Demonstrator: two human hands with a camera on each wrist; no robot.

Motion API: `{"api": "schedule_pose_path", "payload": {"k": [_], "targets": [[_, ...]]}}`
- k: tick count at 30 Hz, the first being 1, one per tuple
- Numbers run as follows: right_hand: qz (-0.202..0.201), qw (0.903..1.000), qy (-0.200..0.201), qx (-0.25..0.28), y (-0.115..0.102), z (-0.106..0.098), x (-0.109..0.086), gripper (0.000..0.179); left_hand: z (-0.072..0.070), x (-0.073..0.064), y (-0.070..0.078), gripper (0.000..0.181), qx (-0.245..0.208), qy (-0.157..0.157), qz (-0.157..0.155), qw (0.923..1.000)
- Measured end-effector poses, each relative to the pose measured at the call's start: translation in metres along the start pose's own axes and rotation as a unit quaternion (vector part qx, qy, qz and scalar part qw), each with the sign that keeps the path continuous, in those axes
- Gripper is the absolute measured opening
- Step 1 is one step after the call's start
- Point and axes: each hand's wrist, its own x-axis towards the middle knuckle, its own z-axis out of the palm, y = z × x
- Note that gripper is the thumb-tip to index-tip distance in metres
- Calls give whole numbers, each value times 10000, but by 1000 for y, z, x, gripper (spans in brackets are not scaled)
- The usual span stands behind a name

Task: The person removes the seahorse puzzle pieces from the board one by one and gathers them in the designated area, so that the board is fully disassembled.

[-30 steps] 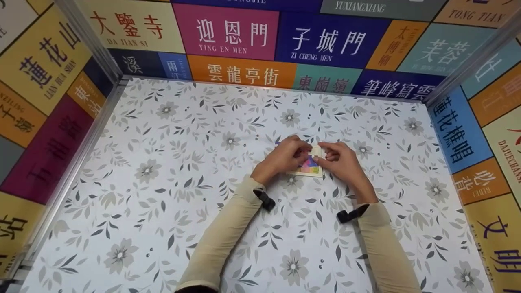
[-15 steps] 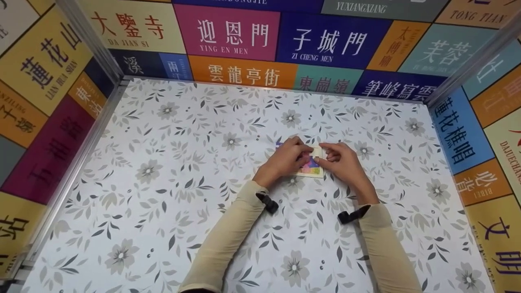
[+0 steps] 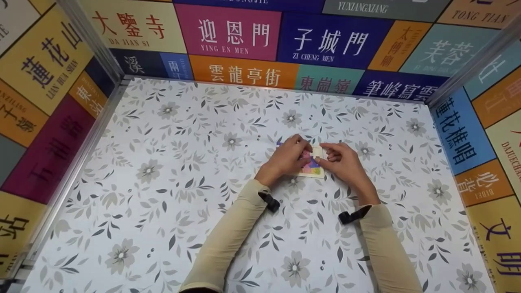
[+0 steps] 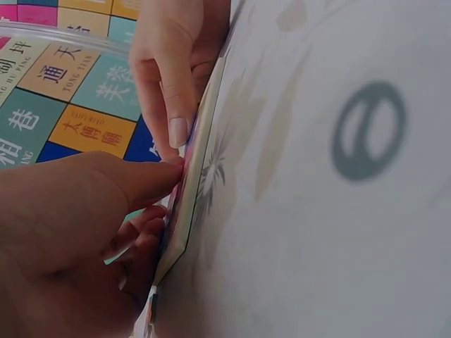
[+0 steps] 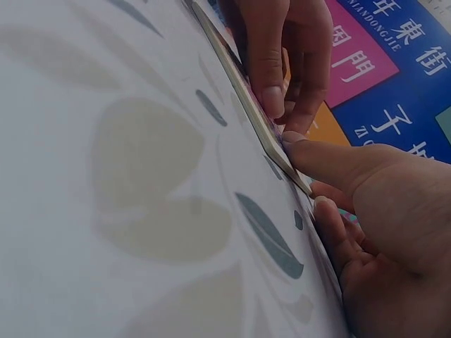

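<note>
Steadying a small cream-edged picture board [image 3: 314, 171] on a floral tabletop [image 3: 156, 211], the left hand [image 3: 285, 158] and right hand [image 3: 343, 162] meet over it, head view. Left wrist: the left thumb presses its face; any pinch is hidden. Right wrist: the right hand grips its edge, thumb on top. Aligning seems under way; next calls for light, even pressure.

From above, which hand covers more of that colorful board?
The left hand: it lies across the left of the board, while the right hand only overlaps its right edge.
</note>
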Motion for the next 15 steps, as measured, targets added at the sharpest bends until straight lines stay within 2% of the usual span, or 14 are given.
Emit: {"api": "schedule_pose_path", "payload": {"k": [7,8,9,15], "targets": [[15,10000,2,15,0,1,-1,54,-3,2,4,28,414,-49,-13,9991],[22,10000,9,13,0,1,-1,54,-2,3,4,28,395,-53,1,9992],[22,10000,17,7,0,1,-1,54,4,6,-1,28,374,-4,44,9993],[60,10000,39,40,0,1,-1,55,10,7,-7,28,-193,27,179,9996]]}}
